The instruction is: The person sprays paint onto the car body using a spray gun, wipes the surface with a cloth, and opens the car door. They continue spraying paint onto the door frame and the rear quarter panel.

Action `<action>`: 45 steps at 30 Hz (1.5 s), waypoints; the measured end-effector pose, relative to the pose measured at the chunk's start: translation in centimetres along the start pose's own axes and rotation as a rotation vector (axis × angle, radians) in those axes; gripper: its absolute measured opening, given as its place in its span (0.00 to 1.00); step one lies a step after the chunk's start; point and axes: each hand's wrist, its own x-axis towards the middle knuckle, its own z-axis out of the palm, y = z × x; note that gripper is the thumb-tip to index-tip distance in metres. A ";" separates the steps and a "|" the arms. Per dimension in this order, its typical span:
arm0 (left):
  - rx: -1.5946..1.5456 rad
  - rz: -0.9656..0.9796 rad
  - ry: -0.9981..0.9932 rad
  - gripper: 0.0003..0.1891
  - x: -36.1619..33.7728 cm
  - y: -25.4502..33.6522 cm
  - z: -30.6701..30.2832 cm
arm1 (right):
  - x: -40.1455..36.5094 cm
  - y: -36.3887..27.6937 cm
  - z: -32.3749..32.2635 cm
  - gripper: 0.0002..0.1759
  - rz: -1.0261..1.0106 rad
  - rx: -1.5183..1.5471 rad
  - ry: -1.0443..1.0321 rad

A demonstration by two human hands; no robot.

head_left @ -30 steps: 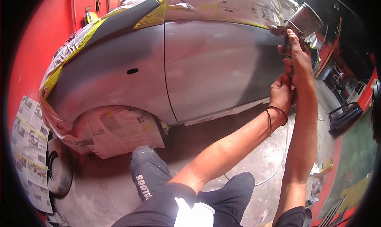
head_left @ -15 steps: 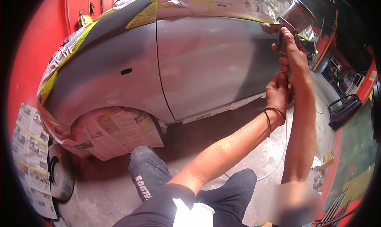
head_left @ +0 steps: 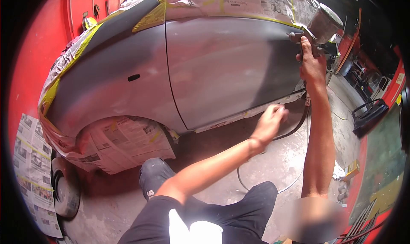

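Note:
My right hand [head_left: 314, 65] is wrapped around the handle of a spray gun [head_left: 304, 50], held up near the rear end of the car door [head_left: 222, 69]. A round, paint-stained cup [head_left: 325, 24] sits on top of the gun. From the foot of its handle a dark air hose [head_left: 304, 116] hangs down and curves to the left. My left hand [head_left: 269, 123] hovers below the gun, apart from it, in front of the door's lower edge. Its fingers look curled but are smeared by motion. Patchy grey and dark coating covers the door and the front fender [head_left: 106, 79].
Newspaper and yellow tape mask the windows [head_left: 239, 3] and wheel arch [head_left: 128, 139]. A loose tire [head_left: 66, 188] lies at left. The thin hose [head_left: 245, 182] loops over the concrete floor. At right stand a black case-like object [head_left: 369, 118] and a glass panel [head_left: 380, 171].
My left hand has left the bottom of the spray gun and swung down to the left, exposing the hose. My right hand still holds the gun in about the same place.

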 end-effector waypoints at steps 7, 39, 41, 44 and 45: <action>0.708 -0.324 -0.079 0.16 -9.3 -5.9 -15.6 | -3.9 0.9 -0.6 0.20 0.041 0.281 -0.213; 1.680 -0.467 -0.909 0.19 -12.1 -8.4 -17.3 | -9.1 11.8 2.5 0.21 0.148 0.231 0.139; 1.680 -0.466 -0.913 0.19 -12.2 -8.7 -17.6 | -10.3 11.2 1.7 0.20 0.192 0.228 0.155; 1.686 -0.482 -0.930 0.20 -12.2 -8.9 -17.7 | -13.3 11.4 -0.2 0.23 0.264 0.283 0.049; 1.688 -0.479 -0.932 0.19 -12.1 -8.9 -17.5 | -14.2 11.4 -1.0 0.24 0.268 0.311 -0.032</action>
